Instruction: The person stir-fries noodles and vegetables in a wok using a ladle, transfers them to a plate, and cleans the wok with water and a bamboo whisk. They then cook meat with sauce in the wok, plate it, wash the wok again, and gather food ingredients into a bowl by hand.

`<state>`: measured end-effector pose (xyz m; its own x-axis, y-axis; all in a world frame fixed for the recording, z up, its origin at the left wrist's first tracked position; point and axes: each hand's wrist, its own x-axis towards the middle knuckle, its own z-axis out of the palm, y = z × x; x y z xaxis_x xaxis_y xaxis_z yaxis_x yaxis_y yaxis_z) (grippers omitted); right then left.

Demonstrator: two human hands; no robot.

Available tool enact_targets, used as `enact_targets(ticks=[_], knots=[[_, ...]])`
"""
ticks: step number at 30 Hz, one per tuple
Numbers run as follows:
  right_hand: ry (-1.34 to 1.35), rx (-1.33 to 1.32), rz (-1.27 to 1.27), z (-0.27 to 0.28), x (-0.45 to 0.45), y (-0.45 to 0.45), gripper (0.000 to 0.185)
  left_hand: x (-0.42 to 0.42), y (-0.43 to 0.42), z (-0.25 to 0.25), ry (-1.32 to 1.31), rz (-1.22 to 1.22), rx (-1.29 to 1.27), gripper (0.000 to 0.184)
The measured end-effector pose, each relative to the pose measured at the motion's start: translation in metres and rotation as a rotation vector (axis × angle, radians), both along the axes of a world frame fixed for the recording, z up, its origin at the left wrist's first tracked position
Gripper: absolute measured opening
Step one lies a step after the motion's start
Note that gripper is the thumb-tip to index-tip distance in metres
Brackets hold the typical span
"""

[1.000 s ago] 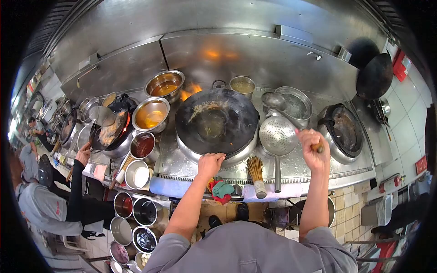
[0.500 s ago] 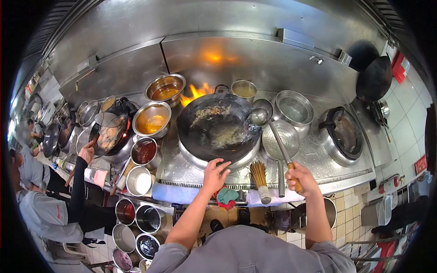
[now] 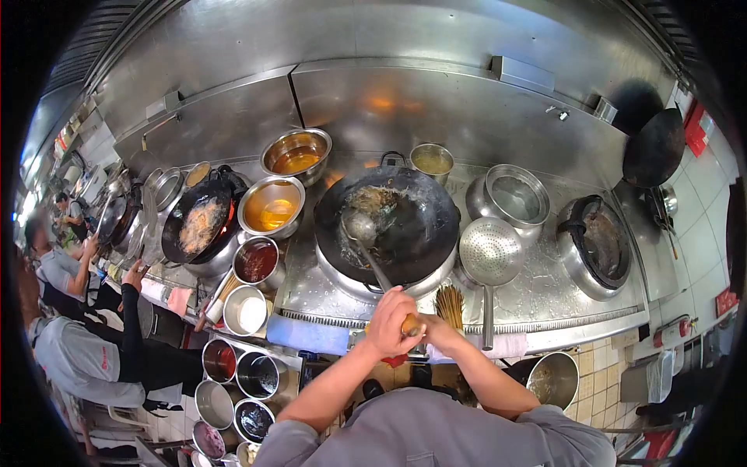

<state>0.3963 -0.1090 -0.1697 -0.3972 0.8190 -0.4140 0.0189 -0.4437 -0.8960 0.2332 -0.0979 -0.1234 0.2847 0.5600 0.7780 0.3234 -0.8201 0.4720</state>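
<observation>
A black wok [image 3: 420, 226] sits on the burner, with food strands at its back left. The metal ladle [image 3: 360, 226] has its bowl among the food. My left hand [image 3: 391, 323] is closed round the ladle's wooden handle at the wok's front edge. My right hand [image 3: 440, 333] meets it from the right, beside the handle's end, its fingers mostly hidden. Behind the right hand rises a bamboo brush [image 3: 450, 305], its lower part covered. A perforated skimmer [image 3: 490, 247] lies to the wok's right.
Bowls of oil [image 3: 271, 206] and a pot of red sauce [image 3: 256, 261] stand left of the wok. A water pot [image 3: 517, 199] and another wok [image 3: 601, 240] are to the right. Co-workers [image 3: 82, 358] stand at the left near a wok of food [image 3: 201, 226].
The ladle has swung from the wok's right rim to its left inside. My left hand has moved right onto the handle, and my right hand has come inward. The flame behind the wok has shrunk.
</observation>
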Motion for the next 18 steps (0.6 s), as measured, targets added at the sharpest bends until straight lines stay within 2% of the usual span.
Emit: enact_targets(ticks=[1, 3, 4, 5, 6, 7, 8, 9, 10, 11, 12, 13, 15, 16, 17, 18], knots=[[-0.531, 0.337, 0.188, -0.003, 0.013, -0.005, 0.046, -0.001, 0.01, 0.019, -0.002, -0.002, 0.001, 0.03], [-1.229, 0.534, 0.191, -0.032, 0.037, -0.03, 0.053, -0.008, 0.031, 0.054, 0.276, -0.185, -0.038, 0.023], [-1.352, 0.482, 0.238, -0.042, 0.048, -0.039, 0.056, -0.002, 0.043, 0.072, 0.174, -0.201, 0.055, 0.021], [-1.474, 0.432, 0.284, -0.051, 0.058, -0.044, 0.059, -0.002, 0.054, 0.084, 0.181, -0.243, -0.032, 0.025], [-1.478, 0.439, 0.287, -0.068, 0.067, -0.045, 0.059, -0.001, 0.067, 0.099, 0.13, -0.298, -0.098, 0.017], [-1.351, 0.36, 0.192, -0.09, 0.074, -0.044, 0.062, 0.0, 0.076, 0.117, 0.051, -0.279, -0.154, 0.017], [-1.219, 0.277, 0.099, -0.101, 0.083, -0.044, 0.067, -0.002, 0.09, 0.128, -0.035, -0.224, -0.181, 0.018], [-1.219, 0.274, 0.097, -0.097, 0.092, -0.046, 0.067, -0.003, 0.102, 0.137, -0.214, -0.161, -0.202, 0.016], [-0.736, 0.078, -0.127, -0.078, 0.1, -0.049, 0.07, -0.006, 0.119, 0.137, -0.417, -0.135, -0.219, 0.013], [-0.244, -0.107, -0.327, -0.059, 0.108, -0.053, 0.073, -0.014, 0.131, 0.135, -0.715, -0.229, -0.477, 0.011], [-0.191, -0.032, -0.374, -0.045, 0.116, -0.063, 0.072, -0.029, 0.147, 0.127, -0.796, -0.207, -0.438, 0.013], [-0.135, 0.047, -0.416, -0.032, 0.125, -0.069, 0.071, -0.042, 0.14, 0.126, -0.922, -0.194, -0.553, 0.018], [-0.34, 0.374, -0.424, -0.013, 0.145, -0.062, 0.066, -0.06, 0.12, 0.098, -1.025, -0.251, -0.584, 0.027], [-0.565, 0.187, -0.415, 0.015, 0.151, -0.048, 0.063, -0.061, 0.101, 0.083, -1.025, -0.178, -0.599, 0.03], [-0.9, 0.71, -0.35, 0.016, 0.157, -0.025, 0.06, -0.061, 0.084, 0.062, -0.973, -0.152, -0.54, 0.029], [-0.961, 0.717, -0.323, 0.053, 0.138, -0.006, 0.061, -0.054, 0.064, 0.054, -0.972, -0.082, -0.506, 0.029]])
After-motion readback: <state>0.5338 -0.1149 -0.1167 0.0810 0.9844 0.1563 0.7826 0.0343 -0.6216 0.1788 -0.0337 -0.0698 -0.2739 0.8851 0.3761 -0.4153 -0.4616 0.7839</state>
